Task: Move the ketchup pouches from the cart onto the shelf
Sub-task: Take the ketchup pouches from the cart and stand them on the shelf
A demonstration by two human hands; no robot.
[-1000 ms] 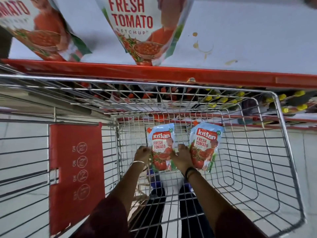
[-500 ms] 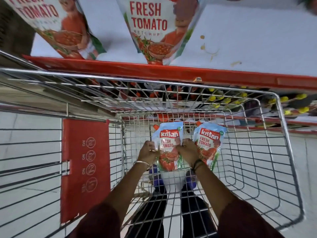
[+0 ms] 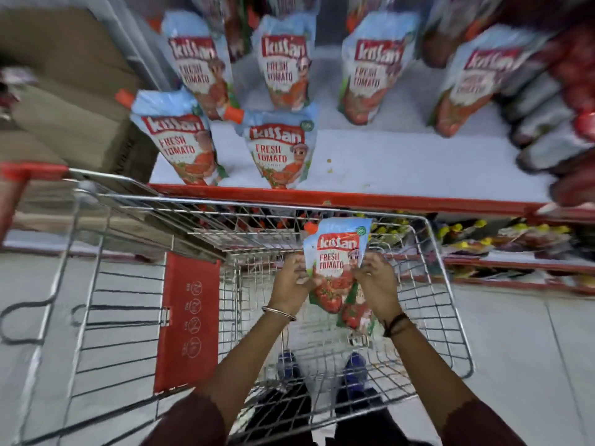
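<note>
Six ketchup pouches [image 3: 279,146] stand on the shelf [image 3: 418,165]. Above the cart [image 3: 447,284], left hand [image 3: 293,281] and right hand [image 3: 378,284] hold two pouches [image 3: 336,252], fingers clamped on their edges.

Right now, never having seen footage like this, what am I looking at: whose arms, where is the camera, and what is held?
No machine here: a person wears a camera on the head, looking down at their own arms. The left hand and right hand hold a ketchup pouch by its sides above a wire cart; a second pouch shows partly behind it. Ahead, a white shelf with a red edge carries six upright pouches. The image is blurred at the edges.
</note>
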